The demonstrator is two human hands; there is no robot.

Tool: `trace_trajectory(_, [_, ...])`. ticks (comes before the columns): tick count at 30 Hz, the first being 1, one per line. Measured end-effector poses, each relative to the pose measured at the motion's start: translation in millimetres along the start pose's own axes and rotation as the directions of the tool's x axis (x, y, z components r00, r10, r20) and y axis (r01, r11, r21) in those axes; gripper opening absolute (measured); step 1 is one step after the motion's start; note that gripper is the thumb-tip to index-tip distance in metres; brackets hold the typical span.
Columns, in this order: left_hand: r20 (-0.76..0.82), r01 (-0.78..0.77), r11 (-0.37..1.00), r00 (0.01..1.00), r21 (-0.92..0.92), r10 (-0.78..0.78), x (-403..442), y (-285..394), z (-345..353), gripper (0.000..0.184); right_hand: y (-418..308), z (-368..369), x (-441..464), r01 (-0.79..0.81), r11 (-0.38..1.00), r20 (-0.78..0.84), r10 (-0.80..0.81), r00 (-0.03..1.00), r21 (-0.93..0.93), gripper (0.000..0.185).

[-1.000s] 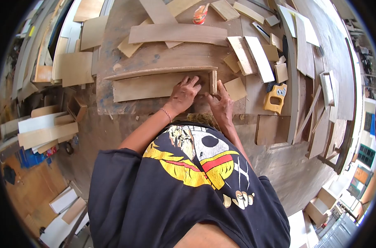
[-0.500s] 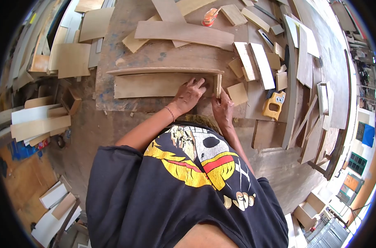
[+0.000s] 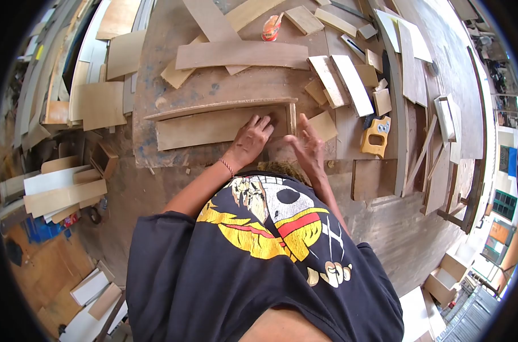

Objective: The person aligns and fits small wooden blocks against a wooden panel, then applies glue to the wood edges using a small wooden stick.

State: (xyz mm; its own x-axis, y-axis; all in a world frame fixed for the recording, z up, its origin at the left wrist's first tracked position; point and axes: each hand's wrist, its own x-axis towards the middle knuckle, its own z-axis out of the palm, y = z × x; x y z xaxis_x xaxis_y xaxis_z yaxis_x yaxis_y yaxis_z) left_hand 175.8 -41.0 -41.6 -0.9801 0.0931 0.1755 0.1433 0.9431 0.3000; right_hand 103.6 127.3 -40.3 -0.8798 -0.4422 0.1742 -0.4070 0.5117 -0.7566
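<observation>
A long flat board (image 3: 205, 128) lies on the workbench, with a thin strip (image 3: 213, 106) standing on edge along its far side. At their right end a short wooden end piece (image 3: 292, 121) stands upright, meeting the strip at a corner. My left hand (image 3: 252, 138) rests at the right part of the flat board, fingers slightly bent and pressing down, holding nothing. Just right of the end piece is my right hand (image 3: 309, 148), thumb and fingers apart, with the thumb close to its near end. Whether the thumb touches it I cannot tell.
Loose boards (image 3: 242, 55) lie crossed beyond the assembly. An orange-red container (image 3: 271, 28) stands behind them. To the right are wood offcuts (image 3: 350, 85) and a yellow-handled saw (image 3: 375, 137). Stacked panels (image 3: 65, 191) sit at the left.
My right hand has let go of the end piece's near end and its fingers have spread. My left hand stays on the board. The whole view has shifted slightly.
</observation>
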Motion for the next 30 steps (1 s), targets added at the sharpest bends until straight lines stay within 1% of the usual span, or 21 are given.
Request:
trace_trajectory(1, [-0.056,-0.014,1.0,0.998,0.009,0.014,-3,-1,1,0.021,-1,-6,4,-0.173,0.953,0.03,0.171,0.985,0.248,0.051])
trace_trajectory(3, [-0.097,-0.028,0.999,0.995,0.025,0.031,-6,0,3,0.024,2,-14,14,-0.336,0.814,0.116,0.321,0.94,0.473,0.052])
trace_trajectory(4, [-0.138,-0.054,0.998,0.989,0.038,0.059,-7,0,3,0.026,7,-16,25,-0.335,0.797,0.155,0.298,0.942,0.503,0.054])
trace_trajectory(5, [-0.138,-0.046,0.998,0.989,0.04,0.051,-7,1,3,0.026,12,-18,38,-0.335,0.779,0.193,0.274,0.942,0.53,0.058])
trace_trajectory(6, [-0.146,-0.03,0.999,0.989,0.029,0.033,-8,2,1,0.027,16,-19,51,-0.335,0.78,0.2,0.269,0.942,0.528,0.058])
trace_trajectory(8, [-0.159,0.002,1.0,0.987,0.022,0.002,-10,3,2,0.028,17,-19,79,-0.261,0.911,0.33,0.151,0.932,0.319,0.057])
trace_trajectory(9, [-0.156,0.027,1.0,0.987,0.016,-0.025,-13,2,3,0.031,2,-22,92,-0.225,0.93,0.342,0.118,0.932,0.292,0.053])
trace_trajectory(10, [-0.153,0.055,0.998,0.987,0.01,-0.052,-15,2,3,0.035,-9,-24,105,-0.158,0.956,0.394,0.05,0.918,0.248,0.052])
trace_trajectory(11, [-0.155,0.073,0.997,0.985,0.015,-0.069,-19,2,1,0.035,-21,-24,118,-0.088,0.974,0.448,-0.015,0.894,0.207,0.052])
trace_trajectory(12, [-0.157,0.093,0.994,0.984,0.054,-0.084,-22,2,-1,0.038,-37,-23,130,-0.072,0.991,0.549,0.0,0.836,0.109,0.053])
trace_trajectory(13, [-0.159,0.117,0.989,0.982,0.093,-0.102,-26,2,-3,0.041,-45,-15,138,0.13,0.989,0.567,-0.144,0.811,0.066,0.055])
trace_trajectory(15, [-0.186,0.187,0.979,0.968,0.075,-0.171,-35,1,-4,0.044,-71,-1,148,0.117,0.992,0.719,-0.119,0.685,0.052,0.057])
trace_trajectory(16, [-0.208,0.232,0.971,0.954,0.056,-0.216,-40,0,-6,0.047,-74,12,152,0.135,0.988,0.736,-0.143,0.662,0.07,0.057])
trace_trajectory(18, [-0.231,0.294,0.954,0.934,0.063,-0.273,-51,-4,-10,0.049,-76,43,159,0.189,0.972,0.827,-0.219,0.518,0.14,0.062])
trace_trajectory(19, [-0.246,0.32,0.946,0.923,0.058,-0.297,-57,-6,-11,0.052,-80,56,160,0.201,0.967,0.837,-0.237,0.493,0.156,0.062])
trace_trajectory(21, [-0.274,0.393,0.915,0.893,0.086,-0.358,-70,-8,-12,0.054,-89,76,160,0.192,0.969,0.892,-0.221,0.394,0.155,0.065])
trace_trajectory(23, [-0.308,0.456,0.883,0.86,0.11,-0.406,-79,-12,-14,0.055,-89,97,158,0.21,0.965,0.905,-0.228,0.358,0.16,0.066])
trace_trajectory(25, [-0.366,0.551,0.829,0.793,0.091,-0.487,-89,-15,-18,0.059,-97,105,155,0.222,0.962,0.917,-0.226,0.327,0.158,0.066])
trace_trajectory(27, [-0.361,0.584,0.806,0.775,0.098,-0.518,-101,-20,-25,0.06,-105,108,152,0.242,0.955,0.912,-0.247,0.327,0.172,0.065])
trace_trajectory(28, [-0.419,0.656,0.752,0.701,0.062,-0.577,-106,-23,-28,0.06,-106,111,151,0.25,0.952,0.915,-0.251,0.316,0.175,0.065])
trace_trajectory(30, [-0.523,0.766,0.642,0.543,-0.011,-0.657,-122,-37,-29,0.066,-103,113,150,0.251,0.949,0.902,-0.27,0.337,0.191,0.061])
